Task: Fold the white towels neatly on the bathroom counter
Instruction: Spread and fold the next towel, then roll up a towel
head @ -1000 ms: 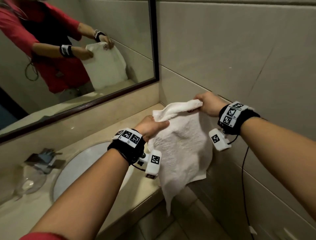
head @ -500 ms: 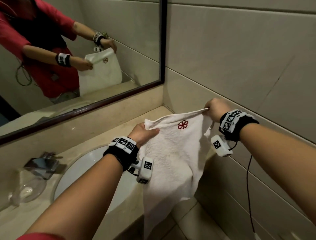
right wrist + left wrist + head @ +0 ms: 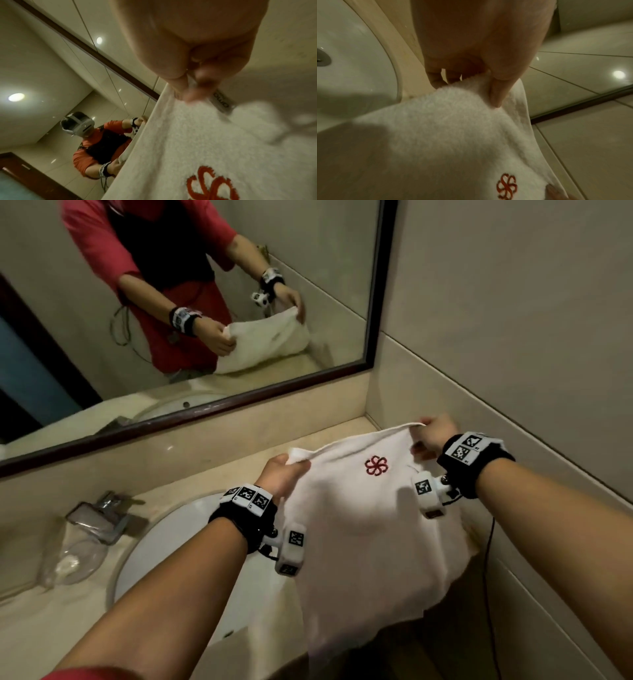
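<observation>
A white towel with a red flower emblem is stretched between both hands above the beige counter, right of the sink. My left hand pinches its near-left top corner, thumb on top, as the left wrist view shows. My right hand pinches the far-right top corner by the wall; in the right wrist view the fingertips squeeze the hem beside a label. The towel's lower part droops over the counter's front edge. The emblem also shows in the wrist views.
A white oval sink lies left of the towel, with a chrome faucet and a clear glass dish further left. A dark-framed mirror spans the back wall. Tiled wall closes the right side.
The towel has been spread out flat between the hands and brought over the counter. Both hands moved apart, forward and lower; the red emblem now faces up.
</observation>
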`<act>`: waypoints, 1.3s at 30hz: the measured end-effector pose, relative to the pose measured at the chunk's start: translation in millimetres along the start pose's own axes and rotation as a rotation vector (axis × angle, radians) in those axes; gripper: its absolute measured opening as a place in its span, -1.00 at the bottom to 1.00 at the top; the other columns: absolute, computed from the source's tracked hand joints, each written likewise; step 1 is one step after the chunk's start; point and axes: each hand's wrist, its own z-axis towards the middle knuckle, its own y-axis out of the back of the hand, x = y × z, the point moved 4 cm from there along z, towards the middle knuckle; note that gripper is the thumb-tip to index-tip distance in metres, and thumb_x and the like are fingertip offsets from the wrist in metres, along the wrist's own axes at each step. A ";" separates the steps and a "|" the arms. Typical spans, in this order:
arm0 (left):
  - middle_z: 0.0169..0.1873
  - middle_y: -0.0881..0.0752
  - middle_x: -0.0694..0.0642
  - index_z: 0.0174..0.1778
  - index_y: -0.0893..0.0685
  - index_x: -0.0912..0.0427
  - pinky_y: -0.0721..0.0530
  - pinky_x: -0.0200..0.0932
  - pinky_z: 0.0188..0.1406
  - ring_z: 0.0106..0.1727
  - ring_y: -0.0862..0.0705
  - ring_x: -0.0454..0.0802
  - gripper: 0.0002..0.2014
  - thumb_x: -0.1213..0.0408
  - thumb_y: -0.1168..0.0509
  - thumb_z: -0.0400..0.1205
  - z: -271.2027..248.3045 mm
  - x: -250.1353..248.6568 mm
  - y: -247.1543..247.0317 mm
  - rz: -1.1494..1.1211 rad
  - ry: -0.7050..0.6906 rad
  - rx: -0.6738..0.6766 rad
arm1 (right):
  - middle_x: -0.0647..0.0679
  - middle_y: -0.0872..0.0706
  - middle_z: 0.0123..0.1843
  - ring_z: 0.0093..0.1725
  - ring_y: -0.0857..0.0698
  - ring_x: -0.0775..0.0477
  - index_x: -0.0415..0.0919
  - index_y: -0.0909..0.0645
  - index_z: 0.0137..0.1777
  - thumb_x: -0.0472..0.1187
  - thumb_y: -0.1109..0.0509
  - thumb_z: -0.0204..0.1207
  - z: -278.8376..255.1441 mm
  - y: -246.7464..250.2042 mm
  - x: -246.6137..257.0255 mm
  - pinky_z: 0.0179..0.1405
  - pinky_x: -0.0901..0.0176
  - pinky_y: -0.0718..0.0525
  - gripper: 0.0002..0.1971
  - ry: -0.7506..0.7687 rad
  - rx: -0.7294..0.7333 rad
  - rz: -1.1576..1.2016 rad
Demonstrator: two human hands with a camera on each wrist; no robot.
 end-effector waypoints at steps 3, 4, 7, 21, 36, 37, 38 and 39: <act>-0.37 -0.63 0.14 -0.02 -0.72 0.32 -0.39 -0.24 -0.45 -0.42 -0.52 0.01 -0.74 0.27 -0.52 0.45 26.0 3.6 4.4 0.055 0.079 -0.062 | -0.25 -0.68 -0.49 -0.50 -0.70 -0.24 -0.16 -0.65 -0.16 -0.29 -0.26 0.53 35.5 -9.9 14.1 -0.56 0.03 -0.67 -0.86 0.025 0.021 -0.063; -0.39 -0.64 0.13 -0.07 -0.72 0.31 -0.40 -0.24 -0.44 -0.43 -0.53 0.00 -0.79 0.30 -0.53 0.46 32.1 6.4 6.8 0.064 0.106 -0.092 | -0.26 -0.68 -0.50 -0.56 -0.68 -0.20 -0.16 -0.66 -0.15 -0.28 -0.26 0.53 44.2 -14.4 17.3 -0.64 0.15 -0.61 -0.85 0.032 0.041 -0.091; -0.37 -0.70 0.15 -0.10 -0.76 0.30 -0.49 -0.24 -0.41 -0.41 -0.60 0.01 -0.81 0.31 -0.55 0.45 55.9 18.4 7.3 0.033 0.180 -0.240 | -0.29 -0.72 -0.43 -0.59 -0.73 -0.15 -0.25 -0.66 -0.15 -0.33 -0.25 0.56 82.8 -32.3 24.1 -0.61 0.08 -0.70 -0.84 0.025 0.130 -0.075; -0.39 -0.75 0.21 -0.37 -0.63 0.13 -0.81 0.22 -0.14 -0.23 -0.81 0.25 -0.82 0.20 -0.49 0.46 110.7 74.5 19.6 -0.104 0.445 -0.639 | -0.25 -0.71 -0.34 -0.41 -0.70 -0.21 -0.16 -0.68 -0.34 -0.45 -0.29 0.57 191.9 -136.7 -15.2 -0.32 -0.04 -0.74 -0.70 0.057 0.280 -0.134; -0.67 -0.69 0.11 -0.52 -0.69 0.22 -0.69 -0.12 -0.52 -0.54 -0.68 0.16 -0.82 0.24 -0.25 0.31 182.6 83.2 9.1 -0.067 0.500 -0.722 | -0.23 -0.71 0.14 0.12 -0.68 -0.26 -0.24 -0.66 0.21 -0.32 -0.24 0.64 261.1 -177.7 -17.4 0.08 0.05 -0.60 -0.76 0.234 0.251 -0.421; -0.62 -0.72 0.14 -0.48 -0.71 0.23 -0.74 -0.08 -0.50 -0.51 -0.71 0.17 -0.82 0.23 -0.26 0.32 186.5 83.6 8.5 -0.074 0.507 -0.715 | -0.22 -0.71 0.18 0.18 -0.66 -0.26 -0.23 -0.66 0.22 -0.32 -0.24 0.63 260.8 -181.6 -15.0 0.14 0.07 -0.58 -0.75 0.308 0.266 -0.459; -0.56 -0.75 0.17 -0.42 -0.74 0.24 -0.78 -0.01 -0.45 -0.46 -0.75 0.19 -0.80 0.22 -0.27 0.33 190.0 86.7 8.9 -0.080 0.527 -0.706 | -0.21 -0.69 0.24 0.25 -0.63 -0.26 -0.17 -0.64 0.27 -0.28 -0.24 0.61 262.3 -186.2 -17.0 0.24 0.03 -0.59 -0.72 0.378 0.292 -0.503; -0.50 -0.78 0.19 -0.35 -0.76 0.25 -0.80 0.04 -0.40 -0.41 -0.77 0.20 -0.78 0.20 -0.27 0.35 194.4 91.7 9.5 -0.084 0.544 -0.693 | -0.19 -0.65 0.30 0.30 -0.60 -0.25 -0.08 -0.60 0.32 -0.24 -0.24 0.58 261.2 -188.8 -20.5 0.31 -0.06 -0.58 -0.66 0.413 0.313 -0.541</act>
